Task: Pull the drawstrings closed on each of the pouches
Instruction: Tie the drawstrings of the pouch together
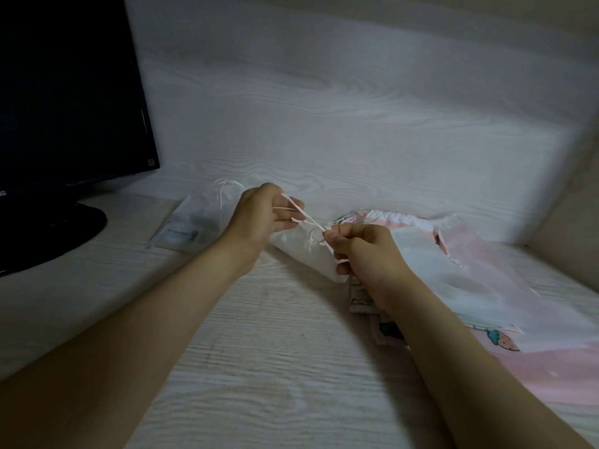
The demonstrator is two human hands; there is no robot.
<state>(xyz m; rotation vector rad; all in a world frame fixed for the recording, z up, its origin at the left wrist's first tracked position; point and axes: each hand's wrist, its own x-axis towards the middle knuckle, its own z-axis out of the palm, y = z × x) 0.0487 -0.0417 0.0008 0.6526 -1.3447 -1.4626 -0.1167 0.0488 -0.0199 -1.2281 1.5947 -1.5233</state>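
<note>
left hand (259, 218) and right hand (366, 254) each pinch drawstrings (304, 213) of a white pouch (301, 252), contents hidden, on the tabletop (259, 351).

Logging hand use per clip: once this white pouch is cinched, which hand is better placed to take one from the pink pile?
Probably the right hand: it pinches the drawstring right beside the pink pile. The left hand is across the white pouch.
</note>
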